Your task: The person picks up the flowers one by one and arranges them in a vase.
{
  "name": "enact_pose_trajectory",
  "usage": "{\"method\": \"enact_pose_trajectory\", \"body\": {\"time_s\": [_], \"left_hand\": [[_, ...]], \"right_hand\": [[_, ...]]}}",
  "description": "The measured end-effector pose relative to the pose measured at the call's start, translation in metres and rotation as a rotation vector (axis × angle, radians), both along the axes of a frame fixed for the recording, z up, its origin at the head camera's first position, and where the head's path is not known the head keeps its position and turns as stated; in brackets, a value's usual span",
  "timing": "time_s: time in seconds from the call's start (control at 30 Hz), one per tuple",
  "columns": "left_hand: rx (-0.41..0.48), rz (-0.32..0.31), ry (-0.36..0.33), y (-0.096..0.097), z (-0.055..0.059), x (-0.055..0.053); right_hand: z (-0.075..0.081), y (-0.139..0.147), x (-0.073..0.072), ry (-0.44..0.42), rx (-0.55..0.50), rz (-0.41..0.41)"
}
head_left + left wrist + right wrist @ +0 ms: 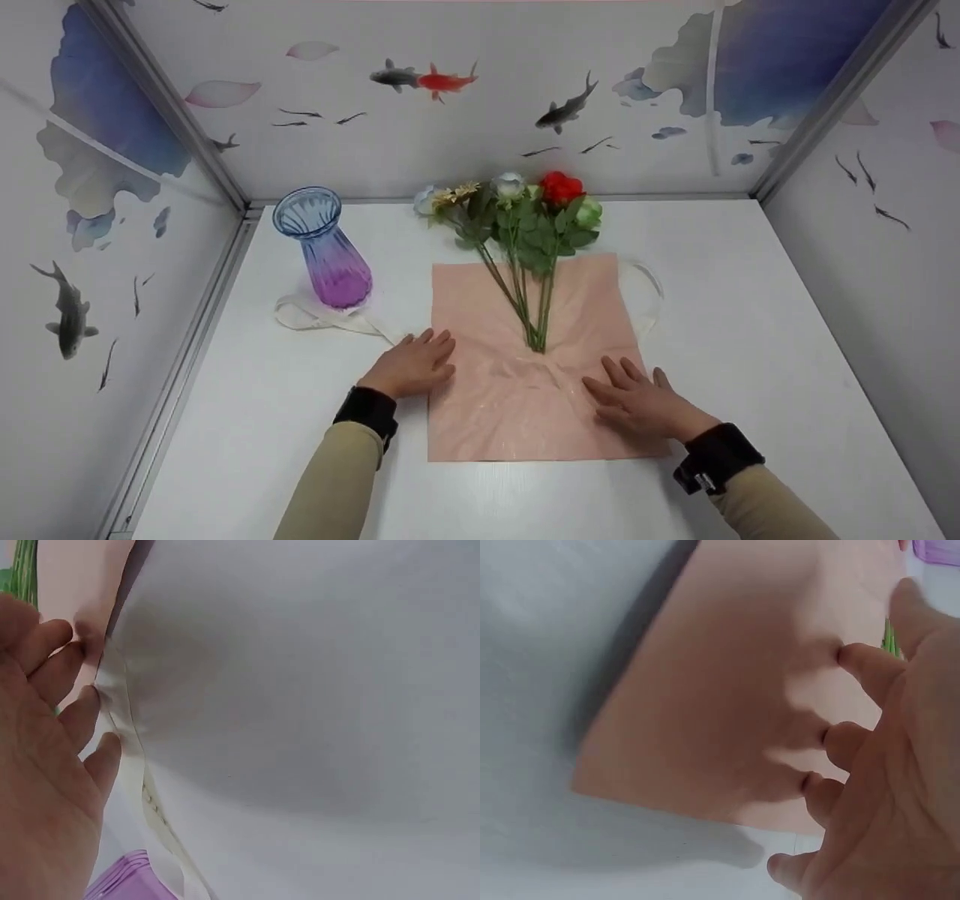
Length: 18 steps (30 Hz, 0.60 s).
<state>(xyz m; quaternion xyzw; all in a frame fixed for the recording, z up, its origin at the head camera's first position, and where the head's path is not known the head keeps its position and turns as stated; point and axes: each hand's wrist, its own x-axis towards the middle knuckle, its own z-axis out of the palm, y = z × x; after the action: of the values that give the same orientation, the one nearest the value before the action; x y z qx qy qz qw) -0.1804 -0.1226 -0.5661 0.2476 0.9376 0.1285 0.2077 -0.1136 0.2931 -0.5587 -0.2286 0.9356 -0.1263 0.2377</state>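
A pink sheet of wrapping paper (480,427) lies on the white table, creased around its middle. On its upper half rests a bunch of artificial flowers (536,232), with red, pale blue, green and yellow blooms pointing away from me and the stem ends at the sheet's centre. My left hand (411,365) is at the sheet's left edge, fingers spread, fingertips on the paper beside a white ribbon (135,757). At the right edge my right hand (643,401) has its fingers extended, with several fingertips touching the paper (697,705) in the right wrist view.
A blue-to-purple glass vase (330,255) stands at the back left, with a loop of white ribbon (300,313) by its base. Another ribbon loop (652,281) shows past the sheet's right side. Printed panels (487,142) with fish wall in the table at back and sides.
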Motion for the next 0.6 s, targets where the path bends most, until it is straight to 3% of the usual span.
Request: {"method": "enact_pose_trajectory", "body": {"time_s": [0.13,0.23,0.43,0.6], "left_hand": [[-0.106,-0.017,0.087,0.004,-0.009,0.004],[-0.147,0.006,0.15,0.006,-0.013,0.007],[-0.127,0.054,0.235,0.012,-0.013,0.009],[-0.127,-0.001,0.319,0.017,-0.014,0.01]], "right_hand": [[-0.002,0.0,0.001,0.066,0.036,0.026],[-0.004,-0.001,0.001,0.099,0.051,0.031],[-0.006,-0.003,0.0,0.169,0.062,0.034],[-0.005,-0.01,-0.008,0.276,0.057,0.038]]}}
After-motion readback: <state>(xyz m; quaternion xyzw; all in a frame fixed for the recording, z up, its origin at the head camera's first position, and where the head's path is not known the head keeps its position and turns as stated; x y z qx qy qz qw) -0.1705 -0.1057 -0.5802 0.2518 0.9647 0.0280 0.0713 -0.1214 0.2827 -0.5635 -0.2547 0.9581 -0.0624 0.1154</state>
